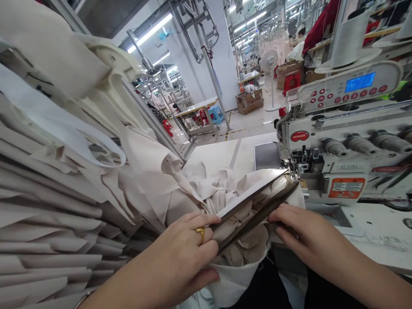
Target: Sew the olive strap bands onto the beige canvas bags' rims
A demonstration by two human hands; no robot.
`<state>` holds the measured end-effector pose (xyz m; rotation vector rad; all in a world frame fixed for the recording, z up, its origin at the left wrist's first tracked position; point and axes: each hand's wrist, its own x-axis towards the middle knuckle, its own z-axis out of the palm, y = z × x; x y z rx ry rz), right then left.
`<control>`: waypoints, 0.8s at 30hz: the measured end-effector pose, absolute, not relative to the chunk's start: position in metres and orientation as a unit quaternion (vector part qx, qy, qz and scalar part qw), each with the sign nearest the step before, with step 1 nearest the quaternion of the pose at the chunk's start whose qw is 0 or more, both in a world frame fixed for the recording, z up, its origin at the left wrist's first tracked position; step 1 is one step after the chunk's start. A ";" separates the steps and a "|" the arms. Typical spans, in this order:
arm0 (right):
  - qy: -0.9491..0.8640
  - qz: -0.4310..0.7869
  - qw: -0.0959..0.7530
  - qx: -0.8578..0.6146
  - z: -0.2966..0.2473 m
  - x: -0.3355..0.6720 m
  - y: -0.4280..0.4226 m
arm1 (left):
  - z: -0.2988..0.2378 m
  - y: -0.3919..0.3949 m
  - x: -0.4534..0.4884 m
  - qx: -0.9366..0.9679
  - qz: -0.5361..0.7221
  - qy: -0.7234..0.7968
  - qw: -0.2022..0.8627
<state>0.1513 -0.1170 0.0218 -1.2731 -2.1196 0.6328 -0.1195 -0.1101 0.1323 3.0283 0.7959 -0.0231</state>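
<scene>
A bunched length of beige fabric (pixel 222 189) runs up to the presser foot of a sewing machine (pixel 302 137), with its far end under the needle area. Two long folded edges stretch from the foot down toward me, with darker shaded gaps between them. My left hand (pixel 189 242), with a gold ring (pixel 200 234) on one finger, is closed on the near part of these edges. Closer to the foot, my right hand (pixel 301 229) pinches the lower edge between thumb and fingers. Below both hands, a loose pale flap hangs over my lap.
Many layered beige pieces (pixel 48 240) hang from a rack on the left, close to my left arm. A control panel (pixel 347 88) with a blue screen and a thread cone (pixel 349 40) top the machine. Behind are a fan (pixel 269 60), cardboard boxes (pixel 249 102) and a co-worker.
</scene>
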 end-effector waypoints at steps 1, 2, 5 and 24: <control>-0.788 0.245 0.289 -0.485 0.024 0.151 -0.116 | 0.131 -0.110 -0.119 0.968 -0.006 0.253 -0.004; -0.782 0.251 0.287 -0.493 0.025 0.151 -0.116 | 0.130 -0.109 -0.118 0.968 -0.003 0.250 -0.014; -0.772 0.260 0.287 -0.504 0.029 0.152 -0.114 | 0.132 -0.106 -0.116 0.971 0.018 0.239 -0.023; -0.761 0.273 0.291 -0.512 0.042 0.147 -0.107 | 0.148 -0.082 -0.122 0.952 -0.001 0.268 0.148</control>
